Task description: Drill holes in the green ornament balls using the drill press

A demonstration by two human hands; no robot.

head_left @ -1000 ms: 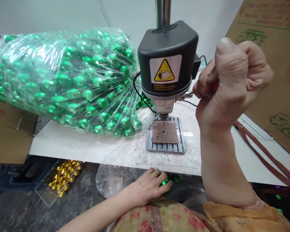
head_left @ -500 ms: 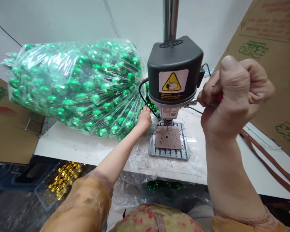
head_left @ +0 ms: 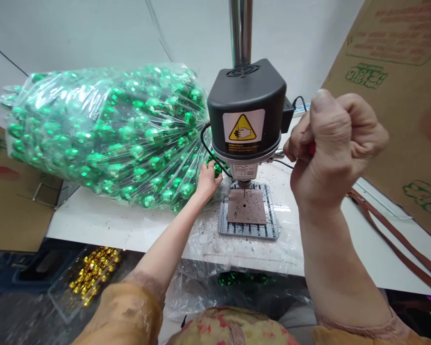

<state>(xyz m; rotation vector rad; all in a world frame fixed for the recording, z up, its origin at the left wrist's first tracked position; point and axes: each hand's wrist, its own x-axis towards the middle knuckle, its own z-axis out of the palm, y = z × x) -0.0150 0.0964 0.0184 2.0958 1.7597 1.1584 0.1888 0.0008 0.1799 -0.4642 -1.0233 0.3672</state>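
left grip [head_left: 209, 183] at green beads [head_left: 217, 168] | right grip [head_left: 335, 148] around red handle [head_left: 311, 149]

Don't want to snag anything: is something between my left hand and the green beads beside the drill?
Nothing visible blocks your left hand from the green beads; the black cable passes close by, on the side toward the drill.

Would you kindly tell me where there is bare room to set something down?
The white tabletop in front of the green bead bag, left of the left forearm, looks mostly bare. Another patch lies between the right forearm and brown strap. It is crowded around the drill press: speckled base plate, plastic film, and the left hand.
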